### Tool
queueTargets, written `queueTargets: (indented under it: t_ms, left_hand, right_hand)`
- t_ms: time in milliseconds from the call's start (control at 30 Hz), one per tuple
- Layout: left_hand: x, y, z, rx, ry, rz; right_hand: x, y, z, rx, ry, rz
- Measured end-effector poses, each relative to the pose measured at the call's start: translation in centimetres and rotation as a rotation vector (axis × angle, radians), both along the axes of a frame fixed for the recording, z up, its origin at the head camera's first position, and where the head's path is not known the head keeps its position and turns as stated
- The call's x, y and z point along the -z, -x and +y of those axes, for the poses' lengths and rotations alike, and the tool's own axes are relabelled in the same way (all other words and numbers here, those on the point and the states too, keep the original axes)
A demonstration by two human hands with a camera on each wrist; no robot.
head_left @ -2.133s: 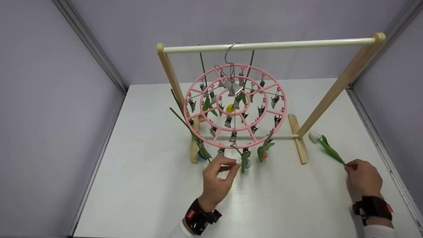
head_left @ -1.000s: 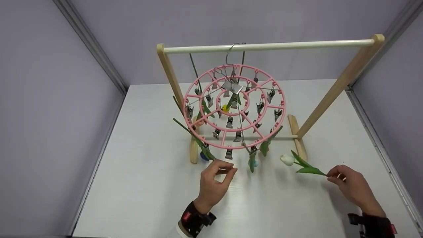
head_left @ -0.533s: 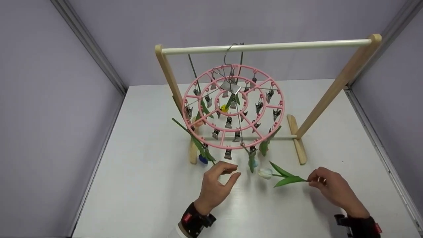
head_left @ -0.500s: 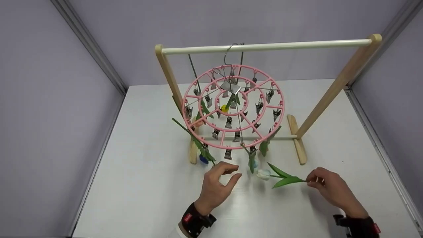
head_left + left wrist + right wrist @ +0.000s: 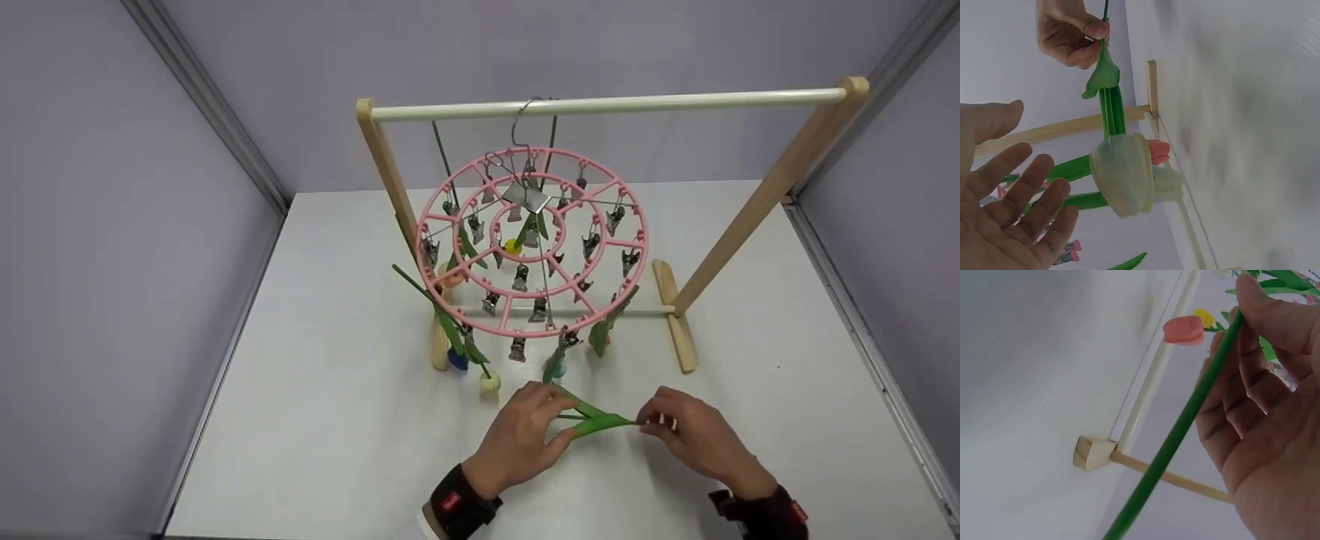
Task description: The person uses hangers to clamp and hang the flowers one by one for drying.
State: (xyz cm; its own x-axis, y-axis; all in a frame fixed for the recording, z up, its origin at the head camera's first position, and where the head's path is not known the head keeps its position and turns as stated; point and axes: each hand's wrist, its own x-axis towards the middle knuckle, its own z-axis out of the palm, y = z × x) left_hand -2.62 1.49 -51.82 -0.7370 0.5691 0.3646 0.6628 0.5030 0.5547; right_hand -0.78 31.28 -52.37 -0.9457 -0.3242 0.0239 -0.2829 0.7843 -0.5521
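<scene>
My right hand (image 5: pixel 694 435) pinches a white tulip by its green stem (image 5: pixel 1168 444) between thumb and fingers. The tulip lies level above the white table, its leaves (image 5: pixel 600 421) toward my left hand (image 5: pixel 525 435). In the left wrist view the tulip's bloom (image 5: pixel 1123 174) is in front of my left hand's spread fingers, which seem apart from it; the head view hides the bloom behind that hand. Above and beyond both hands hangs a pink round clip hanger (image 5: pixel 624 243). An unused-looking metal clip (image 5: pixel 518 349) dangles at its near rim.
Tulips hang head down from the hanger, among them pale yellow (image 5: pixel 490 382), light blue (image 5: pixel 556 368), dark blue (image 5: pixel 457 360), peach (image 5: pixel 451 276) and yellow (image 5: pixel 513 246) blooms. A wooden rack with a white top bar (image 5: pixel 675 102) carries the hanger; its right foot (image 5: pixel 681 341) stands on the table.
My right hand has lifted the white tulip from the right side and carried it left. My left hand has moved away from the hanger's near rim, slightly down and right, to the tulip.
</scene>
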Motion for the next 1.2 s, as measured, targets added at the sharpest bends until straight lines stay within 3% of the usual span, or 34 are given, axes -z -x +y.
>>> queueTargets:
  t_ms: [167,400,667,967,1200]
  left_hand:
    - [0.2,0.0,1.0,0.022,0.149,0.043]
    - [0.6,0.0,1.8,0.035,0.259,0.068]
    - [0.9,0.1,2.3,0.032,0.295,0.096]
    - [0.6,0.2,2.2,0.034,0.321,0.059]
    - [0.5,0.4,2.0,0.006,0.367,0.068]
  right_hand:
    - [0.2,0.1,-2.0,-0.041,-0.024,0.043]
    - [0.0,0.4,-4.1,-0.079,-0.075,0.087]
    - [-0.5,0.4,-5.5,-0.134,-0.102,0.137]
    - [-0.8,0.2,-5.9,-0.151,-0.134,0.196]
    - [-1.3,0.2,-5.7,-0.135,-0.122,0.172]
